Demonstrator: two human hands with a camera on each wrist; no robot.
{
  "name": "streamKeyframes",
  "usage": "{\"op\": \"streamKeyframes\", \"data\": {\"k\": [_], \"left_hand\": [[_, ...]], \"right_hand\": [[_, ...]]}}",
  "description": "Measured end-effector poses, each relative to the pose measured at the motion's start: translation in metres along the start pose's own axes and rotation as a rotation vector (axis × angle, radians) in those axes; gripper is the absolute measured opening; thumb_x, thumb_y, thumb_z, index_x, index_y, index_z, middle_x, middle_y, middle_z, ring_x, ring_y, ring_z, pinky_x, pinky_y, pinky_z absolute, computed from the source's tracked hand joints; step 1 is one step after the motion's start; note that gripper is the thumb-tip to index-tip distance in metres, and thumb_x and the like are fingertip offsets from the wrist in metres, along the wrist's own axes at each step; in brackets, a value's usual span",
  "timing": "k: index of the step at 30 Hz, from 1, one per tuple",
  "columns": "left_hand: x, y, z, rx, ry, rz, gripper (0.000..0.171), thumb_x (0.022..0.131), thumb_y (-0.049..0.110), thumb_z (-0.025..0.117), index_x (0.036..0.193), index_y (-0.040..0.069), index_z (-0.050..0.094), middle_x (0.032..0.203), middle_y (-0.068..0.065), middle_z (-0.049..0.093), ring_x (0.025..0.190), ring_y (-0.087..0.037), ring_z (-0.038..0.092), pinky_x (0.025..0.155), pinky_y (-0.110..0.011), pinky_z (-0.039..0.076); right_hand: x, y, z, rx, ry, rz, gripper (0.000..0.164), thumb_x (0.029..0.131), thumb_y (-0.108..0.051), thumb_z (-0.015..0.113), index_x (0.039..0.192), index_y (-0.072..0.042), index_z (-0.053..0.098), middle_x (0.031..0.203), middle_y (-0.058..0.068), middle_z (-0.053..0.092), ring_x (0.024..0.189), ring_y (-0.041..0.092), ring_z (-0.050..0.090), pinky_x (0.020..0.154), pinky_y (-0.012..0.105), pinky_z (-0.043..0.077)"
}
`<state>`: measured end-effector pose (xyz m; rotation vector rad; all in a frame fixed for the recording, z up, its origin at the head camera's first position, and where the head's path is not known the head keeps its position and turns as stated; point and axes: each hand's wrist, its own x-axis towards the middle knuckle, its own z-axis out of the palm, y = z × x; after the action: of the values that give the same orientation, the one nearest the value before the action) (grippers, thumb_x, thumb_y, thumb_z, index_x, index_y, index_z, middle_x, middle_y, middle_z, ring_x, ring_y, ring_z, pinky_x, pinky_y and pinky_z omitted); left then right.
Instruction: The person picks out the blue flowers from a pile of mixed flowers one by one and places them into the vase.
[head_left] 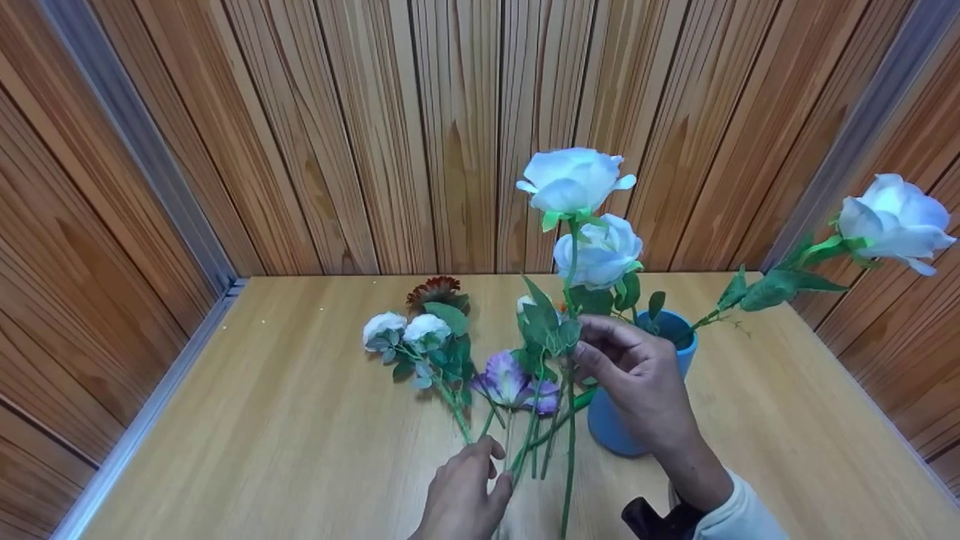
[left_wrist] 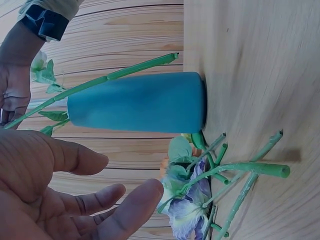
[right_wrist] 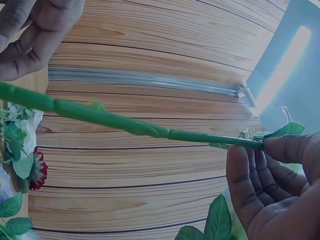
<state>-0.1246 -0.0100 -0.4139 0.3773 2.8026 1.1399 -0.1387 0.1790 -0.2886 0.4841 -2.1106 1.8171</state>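
A tall white rose (head_left: 574, 180) stands upright in my right hand (head_left: 645, 379), whose thumb and fingers pinch its green stem (right_wrist: 115, 120) just by the leaves. Below that grip the bare stem hangs down in front of the vase. My left hand (head_left: 466, 487) is held low over the table near the loose stem ends; in the left wrist view its fingers (left_wrist: 137, 205) are spread with nothing between them. Right behind the right hand is a blue vase (left_wrist: 135, 102), holding a white rose (head_left: 896, 221) that leans far right and another white rose (head_left: 600, 251).
Loose flowers lie on the wooden table (head_left: 300, 420): a purple flower (head_left: 506, 379), small white blooms (head_left: 384, 330) and a dark red flower (head_left: 435, 292). Their stems point towards the near edge. Wood-panelled walls (head_left: 450, 135) close in the back and sides.
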Motion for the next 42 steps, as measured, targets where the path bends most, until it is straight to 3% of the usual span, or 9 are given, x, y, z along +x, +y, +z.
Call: {"op": "streamKeyframes", "data": {"k": [8,16,20,28,36,42], "left_hand": [[0.004,0.0,-0.001,-0.008,-0.039,-0.046,0.013,0.081,0.018,0.063,0.091,0.014,0.055,0.068,0.005,0.047,0.049,-0.011,0.041,0.044,-0.027,0.031],[0.01,-0.003,0.001,0.019,-0.049,-0.07,0.013,0.079,0.013,0.063,0.09,0.012,0.056,0.067,0.004,0.049,0.053,-0.013,0.043,0.046,-0.028,0.032],[0.013,-0.007,0.003,0.028,-0.09,-0.107,0.016,0.078,0.013,0.065,0.091,0.009,0.056,0.07,0.0,0.051,0.056,-0.016,0.045,0.048,-0.03,0.034],[0.016,-0.012,0.009,0.034,-0.19,-0.186,0.02,0.076,0.014,0.068,0.092,0.009,0.057,0.072,-0.003,0.052,0.063,-0.019,0.049,0.054,-0.036,0.038],[0.014,-0.012,0.016,0.067,-0.228,-0.179,0.024,0.074,0.015,0.071,0.092,0.008,0.057,0.069,-0.002,0.053,0.06,-0.018,0.048,0.057,-0.037,0.042],[0.014,-0.011,0.019,0.109,-0.234,-0.188,0.026,0.074,0.015,0.072,0.094,0.007,0.057,0.071,-0.002,0.053,0.062,-0.019,0.049,0.06,-0.038,0.044]], "right_hand": [[-0.001,0.001,-0.012,-0.049,0.036,-0.026,0.026,0.086,-0.005,0.058,0.111,0.001,0.059,0.086,0.012,0.063,0.072,0.022,0.061,0.064,0.03,0.051],[0.0,-0.006,-0.025,-0.004,0.101,-0.047,0.025,0.085,-0.002,0.058,0.109,0.003,0.059,0.087,0.016,0.062,0.073,0.023,0.062,0.062,0.03,0.051],[-0.001,-0.01,-0.033,-0.015,0.138,-0.013,0.027,0.085,-0.003,0.058,0.111,0.002,0.059,0.089,0.015,0.062,0.074,0.022,0.062,0.063,0.03,0.051],[-0.003,-0.016,-0.046,0.024,0.173,-0.046,0.027,0.085,-0.001,0.058,0.111,0.004,0.058,0.09,0.016,0.063,0.076,0.022,0.063,0.065,0.03,0.051],[-0.002,-0.02,-0.058,0.026,0.129,-0.117,0.029,0.086,0.0,0.056,0.115,0.005,0.056,0.09,0.011,0.065,0.078,0.018,0.063,0.068,0.025,0.05],[-0.002,-0.023,-0.065,0.109,0.138,-0.167,0.029,0.085,0.006,0.054,0.114,0.009,0.054,0.088,0.014,0.065,0.076,0.019,0.064,0.069,0.025,0.05]]}}
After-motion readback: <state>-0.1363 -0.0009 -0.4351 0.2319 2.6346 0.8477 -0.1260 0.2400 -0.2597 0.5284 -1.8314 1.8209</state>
